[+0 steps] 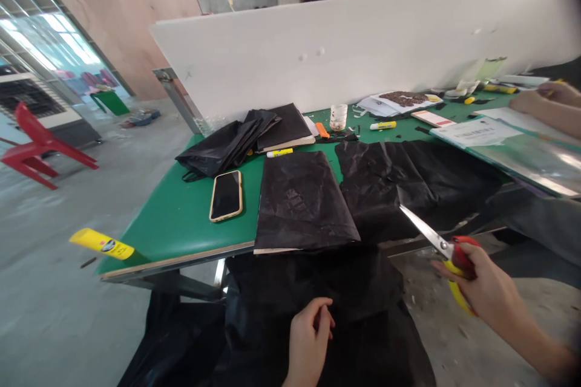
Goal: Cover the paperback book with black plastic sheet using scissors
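Observation:
My right hand (492, 287) grips a pair of scissors (426, 228) by the red and yellow handles, blades pointing up and left, off the table's front edge. Low in the middle, my left hand (308, 338) is closed with its fingers curled; what they hold, if anything, is hidden. Beneath it, black sheet material (358, 308) drapes below the table edge. A flat rectangular item covered in black (302, 199) lies at the table's front. To its right, a wrinkled black sheet (408, 169) spreads over the edge, behind the scissor tips.
On the green table (181, 205) lie a phone (226, 195), folded black material (222, 145), a glue stick (280, 152) and a cup (338, 117). A yellow tube (102, 243) projects past the left corner. A white board (318, 54) stands behind. Another person's hands (544, 103) are at right.

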Action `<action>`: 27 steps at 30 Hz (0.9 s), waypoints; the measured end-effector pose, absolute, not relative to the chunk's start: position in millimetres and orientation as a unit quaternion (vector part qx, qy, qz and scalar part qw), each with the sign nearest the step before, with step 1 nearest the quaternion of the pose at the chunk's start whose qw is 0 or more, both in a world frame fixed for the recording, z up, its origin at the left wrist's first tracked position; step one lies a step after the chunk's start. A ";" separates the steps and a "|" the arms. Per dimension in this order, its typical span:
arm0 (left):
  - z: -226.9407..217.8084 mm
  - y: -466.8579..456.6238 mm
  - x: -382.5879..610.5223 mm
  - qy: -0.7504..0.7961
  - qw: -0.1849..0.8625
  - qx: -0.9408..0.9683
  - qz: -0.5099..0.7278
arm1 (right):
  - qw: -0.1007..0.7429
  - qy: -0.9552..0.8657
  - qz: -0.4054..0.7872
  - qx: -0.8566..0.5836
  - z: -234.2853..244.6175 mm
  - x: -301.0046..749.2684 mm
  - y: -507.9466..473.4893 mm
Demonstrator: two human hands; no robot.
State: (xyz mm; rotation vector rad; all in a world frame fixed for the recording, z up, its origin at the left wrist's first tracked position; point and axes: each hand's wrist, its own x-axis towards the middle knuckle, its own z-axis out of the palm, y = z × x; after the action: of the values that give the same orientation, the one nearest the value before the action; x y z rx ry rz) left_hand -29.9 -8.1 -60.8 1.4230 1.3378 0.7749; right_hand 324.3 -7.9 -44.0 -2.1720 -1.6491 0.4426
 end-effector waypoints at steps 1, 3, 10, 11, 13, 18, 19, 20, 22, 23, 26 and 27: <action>-64.0 -6.8 -31.4 0.555 0.494 0.587 0.322 | 0.212 -0.568 0.090 -0.790 -41.6 315.7 -5.3; -70.5 -3.7 -32.9 0.561 0.488 0.585 0.324 | 0.234 -0.585 -0.015 -0.776 -37.8 298.9 0.9; -58.9 -3.5 -34.0 0.530 0.293 0.710 0.359 | 0.220 -0.724 -0.202 -0.622 -50.6 275.6 9.7; -48.0 -3.7 -33.7 0.507 0.209 0.741 0.387 | 0.221 -0.726 -0.221 -0.613 -53.9 277.9 9.8; -20.8 -0.8 -32.1 0.453 0.064 0.773 0.439 | 0.220 -0.733 -0.256 -0.591 -59.6 285.1 10.6; 42.2 28.4 -20.5 0.392 -0.075 0.804 0.441 | 0.187 -0.718 -0.297 -0.602 -61.7 303.4 16.0; 49.2 36.5 -17.3 0.389 -0.083 0.812 0.428 | 0.179 -0.712 -0.297 -0.611 -60.5 305.8 16.9; 54.1 44.7 -14.1 0.391 -0.087 0.820 0.408 | 0.172 -0.705 -0.297 -0.620 -59.2 307.8 17.7; 58.8 59.4 -7.9 0.397 -0.090 0.838 0.362 | 0.165 -0.698 -0.298 -0.630 -56.2 310.7 18.8; 59.6 65.5 -5.1 0.400 -0.088 0.848 0.336 | 0.163 -0.700 -0.299 -0.627 -54.7 311.6 19.2; 58.9 77.5 0.8 0.401 -0.075 0.870 0.278 | 0.155 -0.719 -0.307 -0.604 -49.7 312.8 20.5; 58.4 79.4 1.9 0.399 -0.071 0.874 0.268 | 0.153 -0.726 -0.310 -0.595 -48.1 312.7 21.1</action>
State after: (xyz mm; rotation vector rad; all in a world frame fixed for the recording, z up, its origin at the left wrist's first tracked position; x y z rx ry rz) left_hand 1.9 79.4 58.4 2.8776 1.3137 0.8809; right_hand 312.7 21.1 -48.1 -1.7070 -2.0817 -0.8888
